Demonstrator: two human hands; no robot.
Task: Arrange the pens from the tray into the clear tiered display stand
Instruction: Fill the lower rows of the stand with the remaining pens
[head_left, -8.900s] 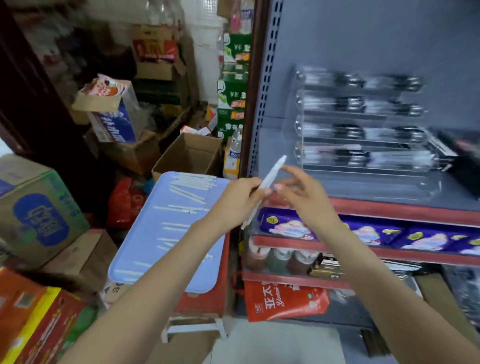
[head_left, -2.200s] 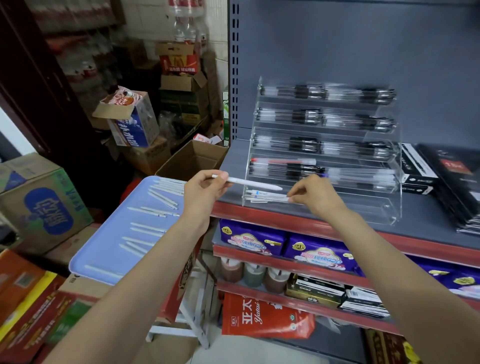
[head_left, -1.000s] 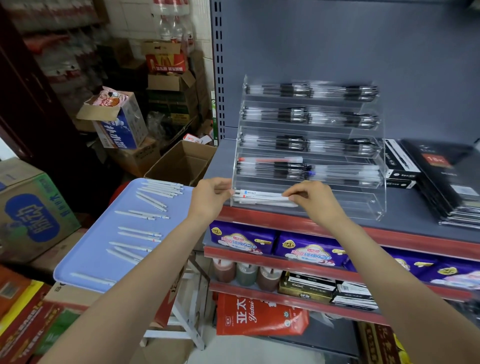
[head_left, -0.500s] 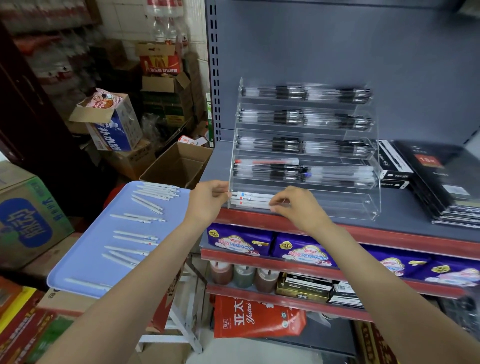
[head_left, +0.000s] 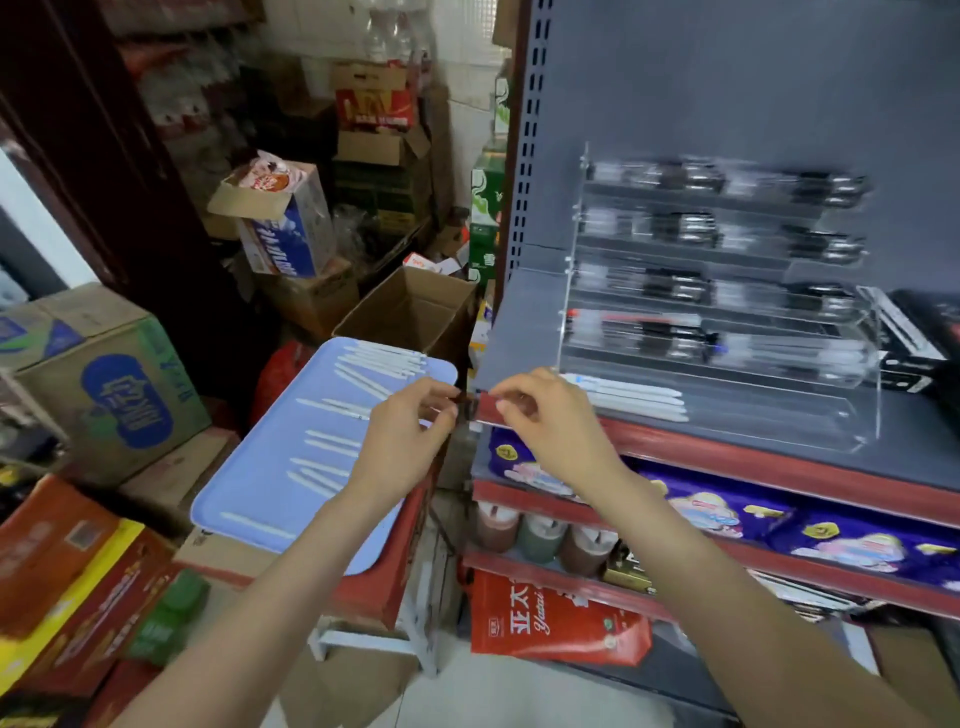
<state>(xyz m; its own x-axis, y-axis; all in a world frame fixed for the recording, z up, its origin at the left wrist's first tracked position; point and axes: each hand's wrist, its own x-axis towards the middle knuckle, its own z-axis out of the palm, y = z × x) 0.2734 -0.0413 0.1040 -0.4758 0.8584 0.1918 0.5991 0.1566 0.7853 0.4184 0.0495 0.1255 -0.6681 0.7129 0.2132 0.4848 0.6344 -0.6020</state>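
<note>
4 white pens (head_left: 631, 399) lie left-to-right in the stand's (head_left: 857, 415) near tier; both hands, left hand (head_left: 402, 441) and right hand (head_left: 550, 421), hang loosely curled, holding nothing.

— Where are the hands?
— The left hand (head_left: 400, 436) and right hand (head_left: 550, 421), fingers loosely curled, hover between the blue tray (head_left: 249, 499) and the clear display stand (head_left: 862, 410).
— And the pens?
— White pens (head_left: 631, 397) lie in its lowest tier.
</note>
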